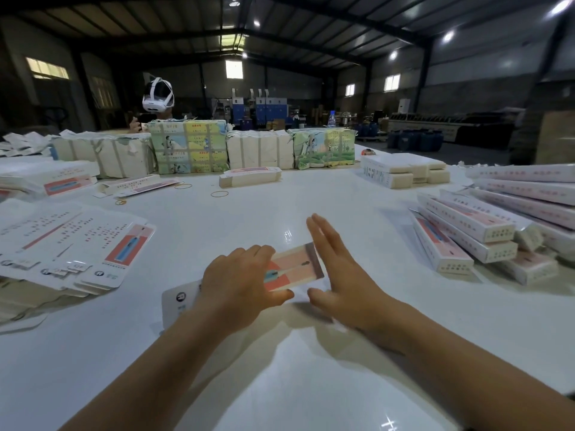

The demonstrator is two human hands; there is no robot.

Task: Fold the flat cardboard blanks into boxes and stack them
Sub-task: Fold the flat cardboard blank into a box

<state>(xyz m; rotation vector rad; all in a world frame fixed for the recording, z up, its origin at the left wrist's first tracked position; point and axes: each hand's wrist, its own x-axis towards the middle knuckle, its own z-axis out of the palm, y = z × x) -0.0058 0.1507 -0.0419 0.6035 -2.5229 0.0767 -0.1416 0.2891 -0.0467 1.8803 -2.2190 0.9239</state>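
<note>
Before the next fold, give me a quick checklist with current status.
1. Blank lies on the table between both hands: ok.
2. Left hand rests on the blank, fingers over it: ok.
3. Right hand open, fingers straight, at the blank's right end: ok.
4. Creases lined up: cannot tell, hands cover most of it and the frame is blurred.
5. Finished boxes stacked at right, apart from the hands: ok.
6. Flat stack at left for the next blank: ok.
</note>
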